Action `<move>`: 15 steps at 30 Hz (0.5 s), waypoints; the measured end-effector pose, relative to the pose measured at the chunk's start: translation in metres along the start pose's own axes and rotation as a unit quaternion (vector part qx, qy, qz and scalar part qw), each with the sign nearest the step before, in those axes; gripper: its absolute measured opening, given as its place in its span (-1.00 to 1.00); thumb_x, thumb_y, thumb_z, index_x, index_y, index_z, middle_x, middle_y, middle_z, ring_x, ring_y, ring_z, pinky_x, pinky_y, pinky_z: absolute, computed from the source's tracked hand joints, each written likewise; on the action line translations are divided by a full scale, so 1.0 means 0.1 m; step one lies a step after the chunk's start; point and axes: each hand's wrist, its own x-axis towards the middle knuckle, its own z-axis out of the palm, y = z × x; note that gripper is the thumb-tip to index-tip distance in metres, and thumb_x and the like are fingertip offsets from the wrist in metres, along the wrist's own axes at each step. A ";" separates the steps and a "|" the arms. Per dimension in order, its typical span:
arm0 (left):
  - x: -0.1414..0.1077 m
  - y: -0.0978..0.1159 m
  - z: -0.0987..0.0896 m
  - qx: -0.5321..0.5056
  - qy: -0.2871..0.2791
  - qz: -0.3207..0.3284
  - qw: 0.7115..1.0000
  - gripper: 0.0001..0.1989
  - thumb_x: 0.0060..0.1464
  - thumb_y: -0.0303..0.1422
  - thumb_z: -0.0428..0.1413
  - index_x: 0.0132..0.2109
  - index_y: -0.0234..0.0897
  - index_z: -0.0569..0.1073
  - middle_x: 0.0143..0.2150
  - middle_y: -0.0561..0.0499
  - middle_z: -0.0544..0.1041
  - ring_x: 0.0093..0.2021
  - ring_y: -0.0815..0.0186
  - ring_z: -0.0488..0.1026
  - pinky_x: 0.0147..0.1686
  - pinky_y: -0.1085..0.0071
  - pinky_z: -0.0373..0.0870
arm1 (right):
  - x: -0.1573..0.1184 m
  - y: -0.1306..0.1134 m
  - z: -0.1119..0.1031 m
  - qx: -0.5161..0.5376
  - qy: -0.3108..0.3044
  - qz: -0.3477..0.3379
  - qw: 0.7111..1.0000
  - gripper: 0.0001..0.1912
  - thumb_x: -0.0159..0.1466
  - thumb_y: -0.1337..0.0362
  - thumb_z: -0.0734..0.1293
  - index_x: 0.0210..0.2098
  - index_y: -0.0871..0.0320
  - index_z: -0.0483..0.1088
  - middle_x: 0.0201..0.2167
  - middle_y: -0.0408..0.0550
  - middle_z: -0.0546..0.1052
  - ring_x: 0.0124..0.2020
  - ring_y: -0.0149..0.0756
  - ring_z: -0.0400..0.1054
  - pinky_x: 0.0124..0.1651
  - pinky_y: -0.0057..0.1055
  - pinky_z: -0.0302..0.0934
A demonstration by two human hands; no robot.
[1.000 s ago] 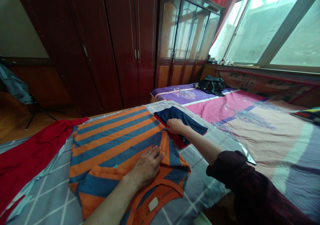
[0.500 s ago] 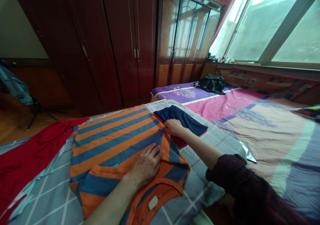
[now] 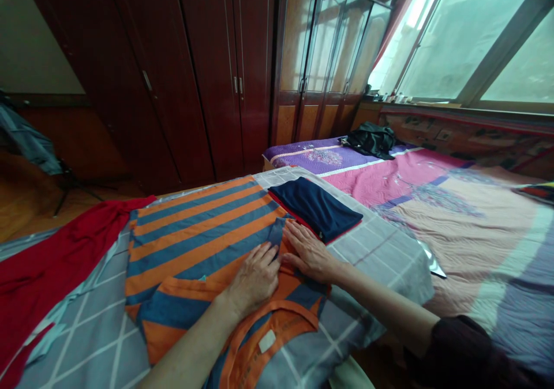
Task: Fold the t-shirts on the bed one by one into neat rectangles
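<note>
An orange and blue striped T-shirt [image 3: 194, 233] lies spread on a grey checked cover, its collar with a white label towards me and a sleeve folded inward. My left hand [image 3: 256, 273] rests on the middle of the shirt, fingers slightly bent against the cloth. Just to its right, my right hand [image 3: 309, 253] lies flat on the shirt's right side, fingers stretched out. The two hands nearly touch. Beyond the right hand is a folded dark blue garment [image 3: 318, 204] with red edges.
Red clothing [image 3: 56, 268] lies on the left of the checked cover [image 3: 376, 262]. A bed with a colourful quilt [image 3: 454, 227] stands to the right, with a black garment [image 3: 370, 139] on it. Dark wardrobes [image 3: 208, 77] line the back, and a thin-legged stand [image 3: 69, 184] is at the left.
My right hand has let go of the shirt's right edge, come back towards me and flattened on the cloth. My left hand stays on the shirt. The view has shifted slightly.
</note>
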 end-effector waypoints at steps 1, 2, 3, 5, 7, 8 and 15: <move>0.00 -0.01 0.01 -0.001 0.002 0.001 1.000 -0.62 0.17 -0.43 -0.03 0.13 -0.29 0.36 0.18 -0.12 0.36 0.23 0.12 0.21 0.21 0.16 0.15 | -0.04 -0.01 -0.01 0.008 0.001 -0.005 1.000 -0.33 0.35 0.04 0.12 0.28 0.39 0.01 0.33 0.26 -0.05 0.35 -0.08 -0.27 0.33 -0.08 -0.22; 0.00 -0.01 0.01 -0.002 0.004 0.002 1.000 -0.61 0.17 -0.42 -0.03 0.14 -0.29 0.35 0.18 -0.12 0.36 0.23 0.12 0.21 0.22 0.16 0.15 | -0.08 -0.02 -0.02 0.015 -0.002 -0.012 1.000 -0.31 0.35 0.02 0.12 0.29 0.38 -0.01 0.33 0.25 -0.07 0.35 -0.08 -0.28 0.33 -0.07 -0.24; 0.00 -0.02 0.02 -0.002 0.006 0.004 1.000 -0.61 0.18 -0.41 -0.04 0.15 -0.30 0.34 0.19 -0.11 0.35 0.23 0.12 0.20 0.22 0.16 0.14 | -0.12 -0.04 -0.03 0.021 -0.013 -0.020 0.999 -0.29 0.34 -0.01 0.12 0.30 0.37 -0.03 0.33 0.24 -0.07 0.35 -0.08 -0.28 0.33 -0.06 -0.25; 0.00 -0.03 0.04 -0.001 0.008 0.006 1.000 -0.60 0.18 -0.41 -0.04 0.15 -0.31 0.34 0.19 -0.11 0.34 0.24 0.14 0.19 0.22 0.17 0.13 | -0.18 -0.08 -0.03 0.035 -0.044 -0.029 0.998 -0.24 0.32 -0.07 0.12 0.31 0.35 -0.06 0.33 0.25 -0.06 0.35 -0.06 -0.26 0.32 -0.02 -0.24; 0.00 -0.03 0.04 0.002 0.008 0.003 1.000 -0.59 0.17 -0.42 -0.05 0.16 -0.30 0.32 0.19 -0.10 0.34 0.23 0.15 0.20 0.22 0.18 0.13 | -0.22 -0.11 -0.01 0.052 -0.055 -0.025 0.997 -0.21 0.32 -0.10 0.10 0.32 0.35 -0.09 0.32 0.26 -0.06 0.34 -0.05 -0.25 0.31 -0.01 -0.22; 0.00 -0.03 0.04 0.004 0.006 0.000 1.000 -0.59 0.17 -0.43 -0.05 0.17 -0.29 0.32 0.19 -0.10 0.35 0.23 0.15 0.20 0.22 0.18 0.14 | -0.23 -0.12 0.00 0.056 -0.052 -0.021 0.997 -0.21 0.32 -0.10 0.08 0.32 0.34 -0.11 0.33 0.26 -0.07 0.35 -0.06 -0.26 0.31 -0.01 -0.22; -0.02 -0.03 -0.02 0.006 -0.020 -0.004 1.000 -0.60 0.16 -0.45 -0.04 0.14 -0.29 0.35 0.22 -0.09 0.32 0.24 0.16 0.19 0.22 0.15 0.13 | -0.28 -0.19 -0.08 0.070 -0.077 -0.032 0.994 -0.18 0.30 -0.11 0.14 0.31 0.39 -0.07 0.32 0.28 -0.03 0.34 -0.04 -0.23 0.32 -0.03 -0.22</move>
